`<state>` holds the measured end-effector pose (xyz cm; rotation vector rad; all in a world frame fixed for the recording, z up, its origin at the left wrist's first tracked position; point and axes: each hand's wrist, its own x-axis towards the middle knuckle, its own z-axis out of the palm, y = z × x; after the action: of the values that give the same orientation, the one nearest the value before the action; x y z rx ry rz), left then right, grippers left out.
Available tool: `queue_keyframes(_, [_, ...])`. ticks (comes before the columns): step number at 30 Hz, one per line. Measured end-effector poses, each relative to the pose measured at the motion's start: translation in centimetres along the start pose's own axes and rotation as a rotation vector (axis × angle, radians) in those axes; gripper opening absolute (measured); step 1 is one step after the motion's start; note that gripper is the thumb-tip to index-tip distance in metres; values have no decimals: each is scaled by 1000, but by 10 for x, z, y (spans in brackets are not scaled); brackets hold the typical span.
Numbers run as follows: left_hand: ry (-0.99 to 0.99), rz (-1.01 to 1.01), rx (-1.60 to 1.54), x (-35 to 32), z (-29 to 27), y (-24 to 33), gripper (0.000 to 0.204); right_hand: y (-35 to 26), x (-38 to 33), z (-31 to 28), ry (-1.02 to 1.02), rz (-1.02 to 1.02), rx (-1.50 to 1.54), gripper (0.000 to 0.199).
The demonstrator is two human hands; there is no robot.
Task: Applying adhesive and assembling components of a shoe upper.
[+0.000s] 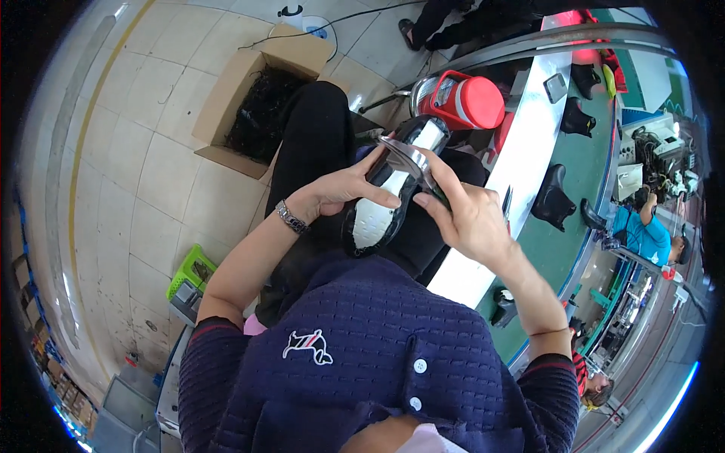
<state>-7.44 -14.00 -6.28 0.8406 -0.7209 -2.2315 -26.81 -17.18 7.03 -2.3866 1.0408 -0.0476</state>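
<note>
A black shoe [381,215] lies sole-up over my lap, its white insole board facing me. My left hand [343,189] grips the shoe from the left side, thumb across the sole. My right hand [461,211] holds a metal plier-like tool [411,158] whose grey jaws press on the shoe near its toe. A watch sits on my left wrist.
A cardboard box [253,102] of black scraps stands on the tiled floor at left. A red container [468,102] is beyond the shoe. A green conveyor belt [566,189] at right carries several black shoe uppers. Another person in blue [646,230] works at far right. A green crate [189,275] sits at lower left.
</note>
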Motion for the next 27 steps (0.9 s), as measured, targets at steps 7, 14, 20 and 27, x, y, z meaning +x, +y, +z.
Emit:
queue_keyframes(7, [-12, 138, -325, -5, 2, -37, 79, 4, -15, -10, -371, 159, -124, 62])
queue_keyframes(14, [173, 114, -438, -12, 40, -42, 66, -28, -37, 14, -291, 20, -345, 65])
queue_keyframes(20, [34, 228, -606, -13, 33, -53, 69, 2, -45, 27, -328, 48, -181, 66])
queue_keyframes(27, [147, 246, -295, -14, 26, -57, 87, -31, -26, -20, -401, 121, -38, 64])
